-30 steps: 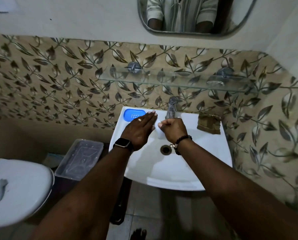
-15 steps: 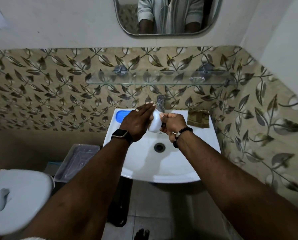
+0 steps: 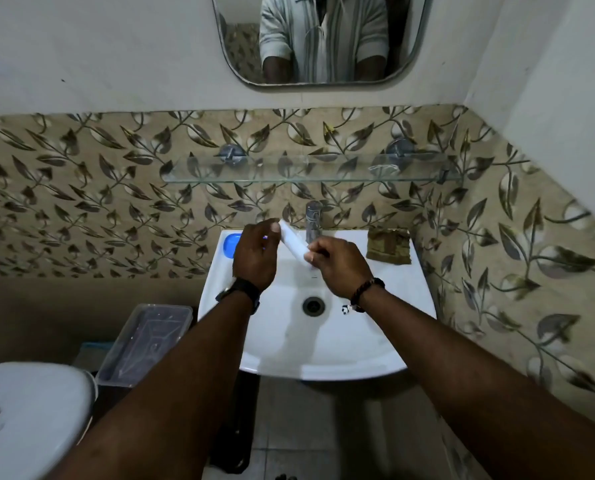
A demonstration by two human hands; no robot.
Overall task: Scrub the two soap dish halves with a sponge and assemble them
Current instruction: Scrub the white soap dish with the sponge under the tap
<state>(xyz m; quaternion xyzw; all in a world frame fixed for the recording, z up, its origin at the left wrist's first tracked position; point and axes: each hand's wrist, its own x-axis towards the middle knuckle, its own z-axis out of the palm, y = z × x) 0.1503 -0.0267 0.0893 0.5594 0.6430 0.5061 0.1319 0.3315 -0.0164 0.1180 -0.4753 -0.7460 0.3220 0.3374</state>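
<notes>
Presently left hand (image 3: 254, 256) and right hand (image 3: 337, 266) pinch the white dish half (image 3: 293, 241); if wet, it may slip into the sink (image 3: 323, 351).

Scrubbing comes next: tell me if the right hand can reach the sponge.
Probably yes. The sponge lies uncovered on the sink rim beside the right hand, nothing between; that hand must first release the white dish half.
</notes>
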